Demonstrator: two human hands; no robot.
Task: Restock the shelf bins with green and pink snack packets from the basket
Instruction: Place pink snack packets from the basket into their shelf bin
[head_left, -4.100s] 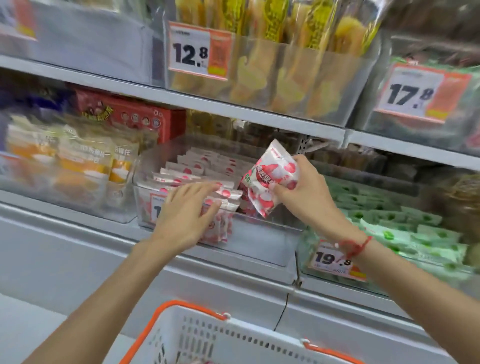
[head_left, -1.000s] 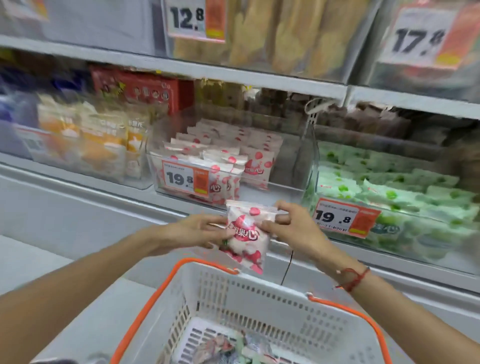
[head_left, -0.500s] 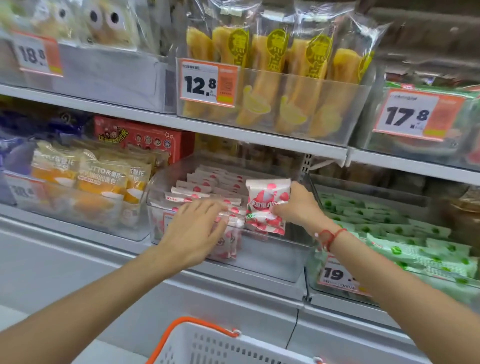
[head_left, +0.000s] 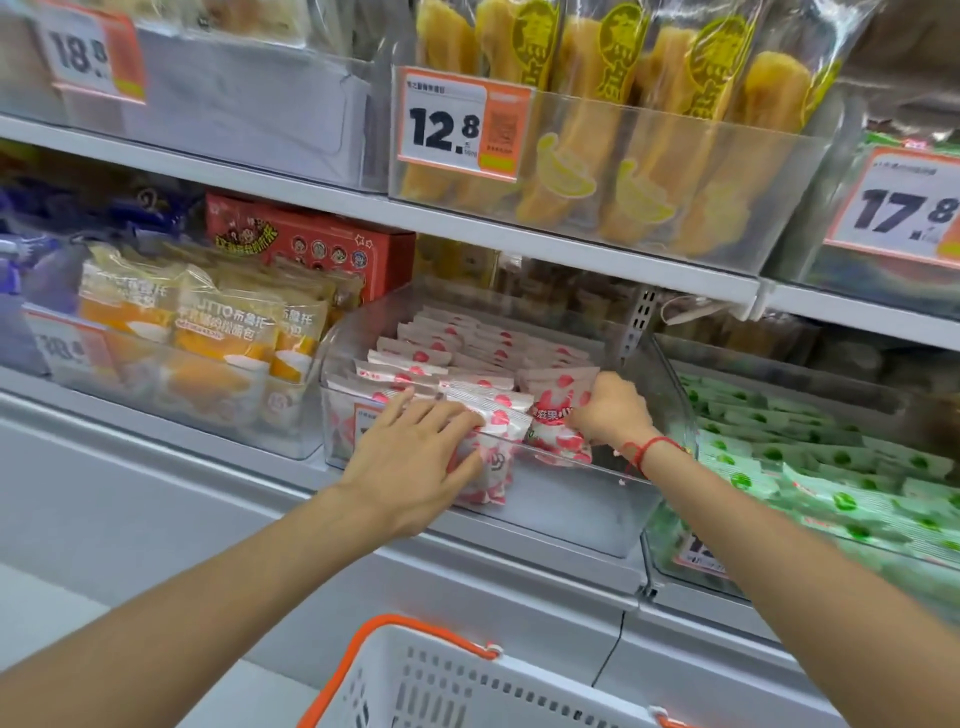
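- Pink packet (head_left: 558, 415) gripped in curled right hand (head_left: 608, 410), now lowered upright into the clear bin (head_left: 597, 519); half a second ago it was held above the rim.
- Left hand (head_left: 415, 452), fingers flat, still presses the front packet row (head_left: 488, 431).
- Green packets (head_left: 831, 457) fill the neighbouring bin; basket (head_left: 415, 675) below.

Pink packet (head_left: 558, 415) now down inside clear bin (head_left: 571, 499).

Bright, even shop light, soft shadows; wide-angle bending at edges, slight blur at left and right
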